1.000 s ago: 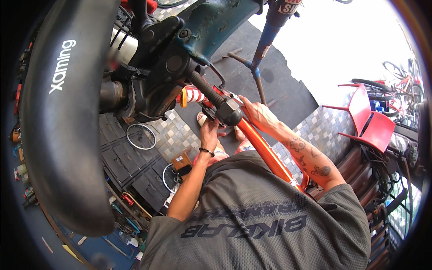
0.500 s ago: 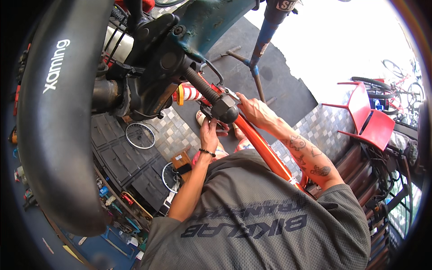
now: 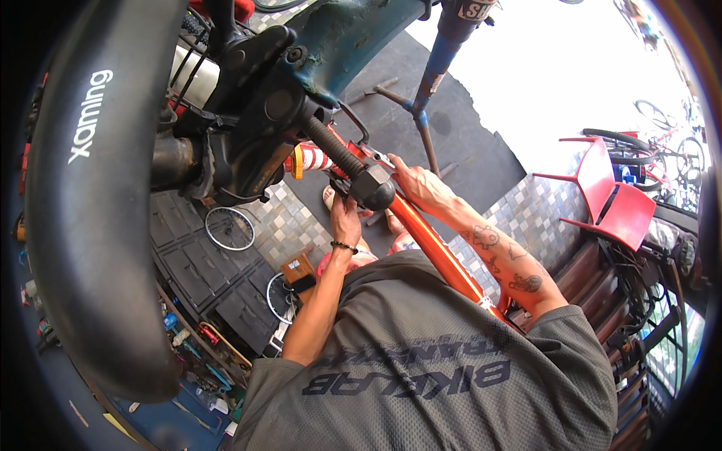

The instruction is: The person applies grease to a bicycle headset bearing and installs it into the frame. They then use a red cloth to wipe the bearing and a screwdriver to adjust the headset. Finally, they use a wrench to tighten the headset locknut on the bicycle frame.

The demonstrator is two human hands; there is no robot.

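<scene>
An orange bicycle frame tube [image 3: 436, 252] slants down past my torso, beneath a black clamp [image 3: 259, 124] with a threaded bolt [image 3: 332, 144] and a large dark nut [image 3: 371, 188]. At the tube's upper end, my right hand [image 3: 423, 186] is closed, its fingertips at a slim silver metal piece [image 3: 383, 160] beside the nut. On the tube's other side, my left hand [image 3: 346, 223] reaches up beneath the nut. Its fingertips are hidden there, so what they hold does not show. A red-and-white striped part [image 3: 312, 158] with a yellow ring lies just beyond.
A black saddle [image 3: 98, 225] fills the left foreground. Blue stand legs [image 3: 425, 113] rest on a dark mat [image 3: 481, 158]. Red chairs [image 3: 613, 195] stand at right. Black drawers [image 3: 199, 263], wheel rims [image 3: 229, 228] and a tool-strewn blue bench [image 3: 154, 421] are at lower left.
The whole view has shifted slightly. My left hand has slipped a little further up beneath the nut, its fingers more hidden now. My right hand stays at the silver piece.
</scene>
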